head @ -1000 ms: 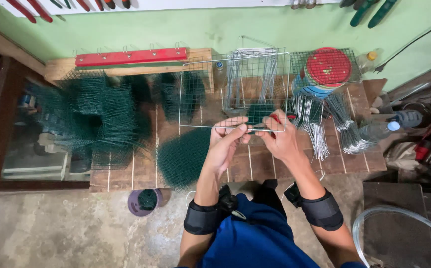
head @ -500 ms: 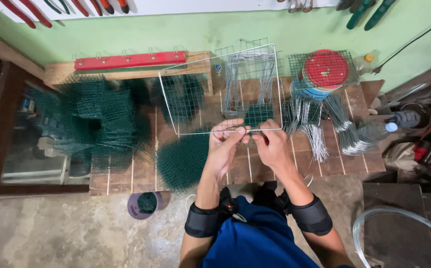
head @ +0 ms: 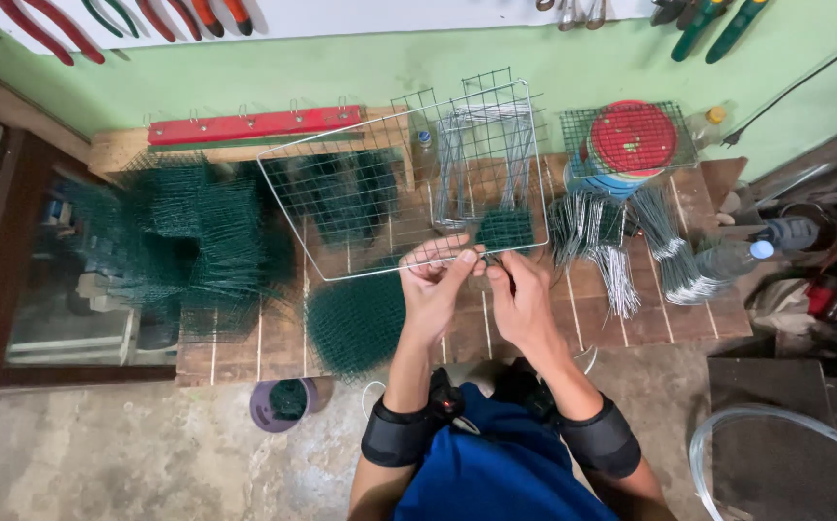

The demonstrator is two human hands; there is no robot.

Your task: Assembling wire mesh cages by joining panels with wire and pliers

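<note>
Hands first: the left hand point(head: 435, 282) and right hand point(head: 518, 294) sit close together above the person's lap, both pinched on the near edge of a white wire mesh panel point(head: 399, 183), which tilts up and away from them over the workbench. Fingertips meet at one spot along that edge, probably so a small part can be worked where the wire runs; what sits between them is too small to tell. Held this way, the panel hangs free of the bench with its grid open to view. Just beyond the hands lies a round dark-green mesh piece point(head: 356, 323) and a small green mesh square point(head: 505, 230). The slatted wooden workbench point(head: 650, 323) carries heaps of green mesh point(head: 187, 246) to the left, bundles of silvery wire pieces point(head: 621, 275) to the right, and a stack of round lids with a red top point(head: 633, 140) under a mesh square. Farther back, a red bar with hooks point(head: 250, 125) rests against the green wall point(head: 573, 58), with pliers point(head: 52, 34) hung above. On the concrete floor stands a purple cup point(head: 283, 403).
</note>
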